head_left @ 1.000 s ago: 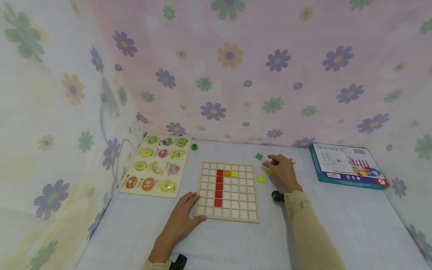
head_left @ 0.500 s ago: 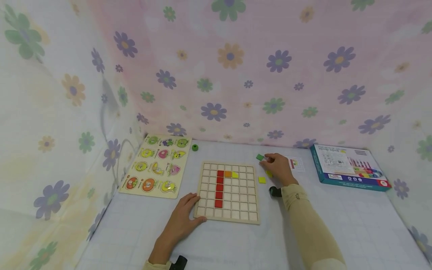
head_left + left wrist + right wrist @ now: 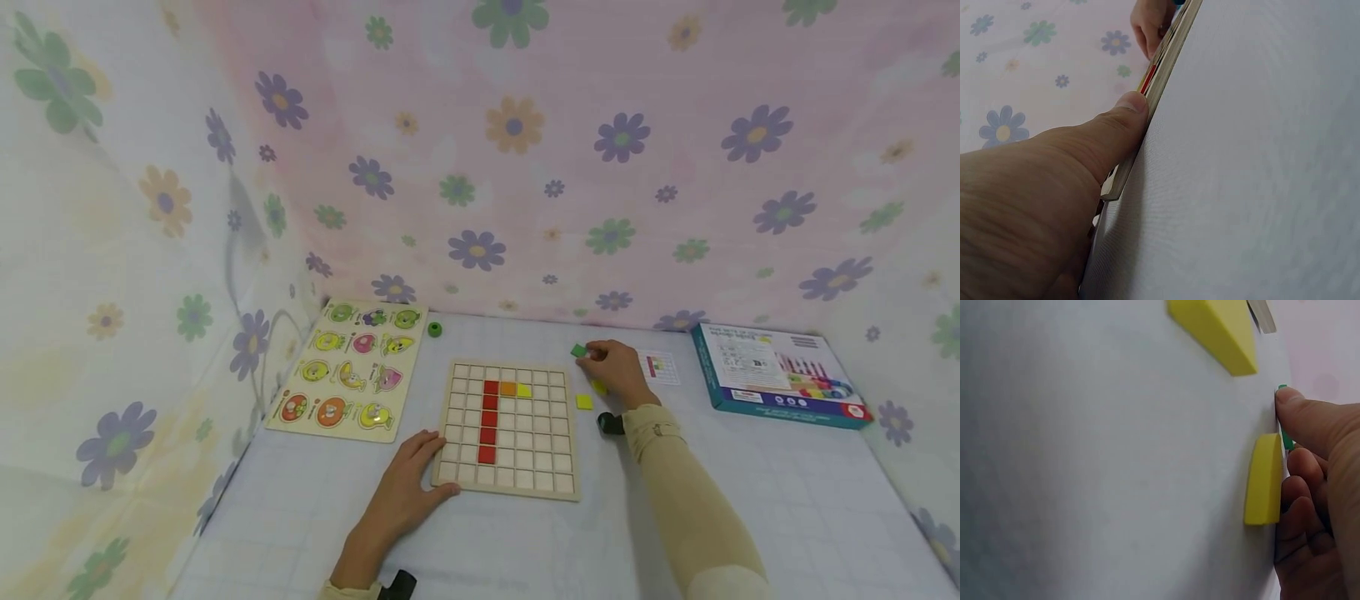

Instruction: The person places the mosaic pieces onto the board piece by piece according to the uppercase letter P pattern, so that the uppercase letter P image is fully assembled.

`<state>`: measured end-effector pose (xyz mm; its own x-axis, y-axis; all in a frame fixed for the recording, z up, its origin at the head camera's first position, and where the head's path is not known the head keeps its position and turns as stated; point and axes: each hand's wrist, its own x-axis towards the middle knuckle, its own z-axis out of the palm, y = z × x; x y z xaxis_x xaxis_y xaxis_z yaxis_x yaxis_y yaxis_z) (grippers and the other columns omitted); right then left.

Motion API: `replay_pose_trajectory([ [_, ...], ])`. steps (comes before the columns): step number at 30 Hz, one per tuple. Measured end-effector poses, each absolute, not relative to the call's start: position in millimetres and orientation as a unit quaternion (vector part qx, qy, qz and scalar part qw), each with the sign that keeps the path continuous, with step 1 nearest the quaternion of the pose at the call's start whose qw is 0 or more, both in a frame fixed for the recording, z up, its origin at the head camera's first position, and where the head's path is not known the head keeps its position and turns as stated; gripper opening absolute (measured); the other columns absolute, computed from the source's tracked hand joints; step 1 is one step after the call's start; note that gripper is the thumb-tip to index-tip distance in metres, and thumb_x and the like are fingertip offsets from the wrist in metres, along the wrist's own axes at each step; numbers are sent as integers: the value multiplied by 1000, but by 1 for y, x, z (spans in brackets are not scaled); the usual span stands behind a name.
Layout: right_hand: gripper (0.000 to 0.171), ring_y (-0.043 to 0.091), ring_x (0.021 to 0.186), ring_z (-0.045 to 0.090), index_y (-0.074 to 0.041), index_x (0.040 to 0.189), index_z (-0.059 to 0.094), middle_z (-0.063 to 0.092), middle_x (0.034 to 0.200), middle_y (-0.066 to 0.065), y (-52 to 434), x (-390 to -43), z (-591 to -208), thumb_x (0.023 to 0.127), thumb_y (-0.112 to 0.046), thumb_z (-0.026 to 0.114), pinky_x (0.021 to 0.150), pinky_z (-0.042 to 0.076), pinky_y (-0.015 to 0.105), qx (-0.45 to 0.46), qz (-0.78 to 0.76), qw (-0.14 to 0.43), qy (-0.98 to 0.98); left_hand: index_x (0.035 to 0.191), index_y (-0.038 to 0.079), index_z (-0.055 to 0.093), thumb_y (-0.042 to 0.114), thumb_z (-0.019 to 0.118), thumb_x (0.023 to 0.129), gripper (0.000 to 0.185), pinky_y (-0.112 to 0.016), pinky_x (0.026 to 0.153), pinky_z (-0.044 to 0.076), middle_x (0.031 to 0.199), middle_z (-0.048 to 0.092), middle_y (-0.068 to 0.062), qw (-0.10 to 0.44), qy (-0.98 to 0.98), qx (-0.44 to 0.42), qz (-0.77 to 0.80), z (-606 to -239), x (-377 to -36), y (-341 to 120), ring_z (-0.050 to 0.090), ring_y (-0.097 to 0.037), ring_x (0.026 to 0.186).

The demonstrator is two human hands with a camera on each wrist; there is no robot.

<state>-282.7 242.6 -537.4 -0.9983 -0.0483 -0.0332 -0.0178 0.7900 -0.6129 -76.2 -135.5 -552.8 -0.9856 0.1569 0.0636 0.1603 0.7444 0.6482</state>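
A wooden grid board (image 3: 510, 488) lies on the white surface, holding a column of red tiles (image 3: 488, 421), an orange tile (image 3: 507, 388) and a yellow tile (image 3: 523, 390). My left hand (image 3: 431, 462) rests on its near left corner, with the thumb (image 3: 1129, 109) pressed against the board's edge (image 3: 1166, 56). Beyond the board's far right corner, my right hand (image 3: 590, 353) pinches a small green tile (image 3: 577, 351). In the right wrist view that green tile (image 3: 1286, 439) shows between thumb and curled fingers. Two loose yellow tiles (image 3: 583, 402) (image 3: 1263, 481) lie by that hand.
A fruit peg puzzle (image 3: 345, 367) lies at the left, with a green ring (image 3: 434, 329) behind it. A small pattern card (image 3: 660, 367) and a blue box (image 3: 780, 375) sit to the right. Flowered cloth walls close in the left, back and right.
My right hand has moved a little up and left from the yellow tiles to the green tile and closed its fingertips on it. The left hand and board have stayed put.
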Motion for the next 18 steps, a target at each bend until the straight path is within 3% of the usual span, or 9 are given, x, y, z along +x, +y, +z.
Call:
replay_pose_trajectory([
  [18, 41, 27, 92, 57, 2, 130, 66, 65, 105, 16, 239, -290, -536, 99, -24, 66, 83, 54, 42, -49, -281, 36, 958, 145, 14, 56, 46, 84, 81, 77, -49, 119, 43, 155, 47, -5, -9, -934, -80, -349, -552, -77, -136, 42, -30, 147],
])
